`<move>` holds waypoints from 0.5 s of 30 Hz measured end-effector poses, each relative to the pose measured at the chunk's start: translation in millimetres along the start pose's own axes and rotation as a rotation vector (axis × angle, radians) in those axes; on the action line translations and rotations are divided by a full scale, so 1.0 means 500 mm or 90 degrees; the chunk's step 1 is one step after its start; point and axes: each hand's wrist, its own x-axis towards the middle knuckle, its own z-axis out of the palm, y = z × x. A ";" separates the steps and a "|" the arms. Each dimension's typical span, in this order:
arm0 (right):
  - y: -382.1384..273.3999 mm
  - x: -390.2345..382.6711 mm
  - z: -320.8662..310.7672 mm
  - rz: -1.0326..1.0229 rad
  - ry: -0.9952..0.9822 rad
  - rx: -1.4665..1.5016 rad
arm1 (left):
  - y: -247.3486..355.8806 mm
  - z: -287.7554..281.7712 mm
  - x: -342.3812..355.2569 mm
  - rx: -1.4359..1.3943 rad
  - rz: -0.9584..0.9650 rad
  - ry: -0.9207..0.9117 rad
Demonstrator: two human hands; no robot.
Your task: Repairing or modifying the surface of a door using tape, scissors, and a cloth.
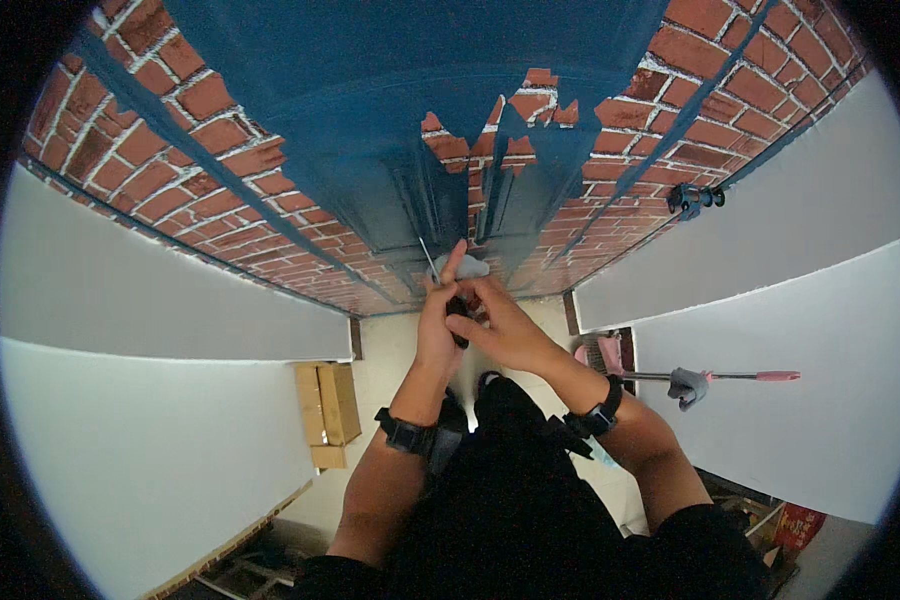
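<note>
In front of my body, both hands come together near a dark door (400, 110). My left hand (440, 315) is closed round a screwdriver-like tool; one finger points up along it. The tool has a black handle (459, 318) and a thin metal shaft (428, 257) that slants up to the left. My right hand (505, 325) is closed at the lower end of the black handle, with its fingertips against it. Just beyond the fingers shows a grey, cloth-like thing (470, 266), partly hidden by my hands. I cannot tell whether either hand touches it.
Torn-edged brick-pattern covering (660, 80) surrounds the blue door surface. A small dark fitting (695, 200) is on the right side. White walls (150, 420) flank me. Cardboard boxes (327, 405) stand at left. A pink dustpan (612, 353) and a pole with a grey cloth (688, 386) are at right.
</note>
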 end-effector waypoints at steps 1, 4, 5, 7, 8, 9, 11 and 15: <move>0.017 0.001 -0.001 -0.002 0.002 -0.007 | -0.013 -0.007 0.012 0.055 0.016 0.001; 0.045 0.002 -0.011 -0.017 0.010 -0.017 | -0.058 -0.024 0.047 0.169 0.061 -0.012; 0.058 0.003 -0.002 -0.027 0.011 -0.018 | -0.066 -0.036 0.054 0.234 0.069 -0.039; 0.096 0.006 0.016 -0.130 0.107 -0.067 | -0.097 -0.051 0.075 0.320 0.232 -0.079; 0.116 0.011 0.019 -0.190 0.175 -0.108 | -0.090 -0.034 0.077 0.295 0.261 -0.104; 0.133 0.025 0.012 -0.209 0.179 -0.112 | -0.088 -0.027 0.085 0.271 0.291 -0.131; 0.164 0.044 -0.014 -0.264 0.246 0.025 | -0.090 -0.046 0.117 0.327 0.430 -0.071; 0.235 -0.040 -0.191 -0.292 0.368 -0.117 | -0.040 -0.141 0.133 0.540 0.690 0.178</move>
